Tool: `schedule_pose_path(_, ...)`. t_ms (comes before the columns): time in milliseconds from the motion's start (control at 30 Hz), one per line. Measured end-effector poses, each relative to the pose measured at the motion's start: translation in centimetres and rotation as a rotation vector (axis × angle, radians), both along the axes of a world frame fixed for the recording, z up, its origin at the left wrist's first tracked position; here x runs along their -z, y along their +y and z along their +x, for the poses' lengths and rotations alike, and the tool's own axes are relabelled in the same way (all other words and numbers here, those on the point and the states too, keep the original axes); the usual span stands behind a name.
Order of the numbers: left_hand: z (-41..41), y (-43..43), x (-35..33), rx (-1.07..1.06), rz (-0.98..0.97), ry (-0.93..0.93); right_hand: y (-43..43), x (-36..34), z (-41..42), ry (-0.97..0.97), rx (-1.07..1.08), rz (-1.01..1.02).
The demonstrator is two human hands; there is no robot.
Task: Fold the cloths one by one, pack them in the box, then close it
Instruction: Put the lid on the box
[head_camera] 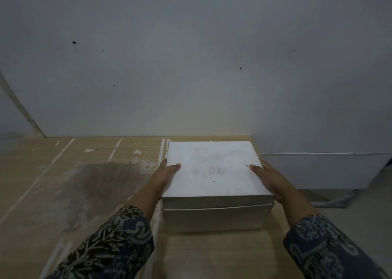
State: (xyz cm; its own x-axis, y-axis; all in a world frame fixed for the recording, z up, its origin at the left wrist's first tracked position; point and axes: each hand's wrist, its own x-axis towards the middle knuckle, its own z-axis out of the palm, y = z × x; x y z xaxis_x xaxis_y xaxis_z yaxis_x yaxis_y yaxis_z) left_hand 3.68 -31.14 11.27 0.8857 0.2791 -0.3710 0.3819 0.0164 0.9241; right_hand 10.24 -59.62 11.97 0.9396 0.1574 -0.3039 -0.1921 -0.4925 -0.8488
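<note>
The white box (214, 185) sits with its lid (212, 168) on, the lid's front skirt overlapping the lower body so that a thin seam runs across the front face. The lid top is flat and level, smudged with faint grey marks near its middle. No cloths show outside it.

The box rests on a tan, wood-grain desk (74, 194), toward the desk's far right corner, its back edge close to the far edge where the desk meets the wall (191, 56). Its right side lies just at the desk's right edge.

The left hand (164, 178) grips the left side of the lid, thumb laid over the top near the left rim and fingers wrapped down the side out of sight. The right hand (269, 179) mirrors it on the right side, thumb on top, palm pressed against the lid's right wall. Both hands are closed on the lid. Patterned dark-blue sleeves (110, 244) cover both forearms to the wrists.

The desk surface carries pale streaks and scuffs running toward the far edge, and a darker grey patch left of the box. The wall behind is plain grey-white with a few small dark specks. To the right, beyond the desk's edge, a lower grey panel (318, 170) stands against the wall.
</note>
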Motion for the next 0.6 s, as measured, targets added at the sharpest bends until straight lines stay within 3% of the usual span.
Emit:
schedule_pose_path(133,-0.2,-0.1,1.5,0.069,0.098,-0.023,-0.1,1.7,-0.2,-0.075,-0.011,-0.071)
schedule_pose_path(267,-0.3,-1.1,1.9,0.117,0.609,0.065,0.4,3.7,-0.6,-0.214,-0.04,-0.268)
schedule_pose_path(400,-2.0,-3.4,3.3,0.172,1.034,0.006,1.7,4.2,-2.3,-0.455,-0.085,-0.553)
schedule_pose_path(600,-4.8,-4.6,4.2,0.373,1.239,-0.153,3.4,6.1,-7.3,-0.712,-0.244,-0.634)
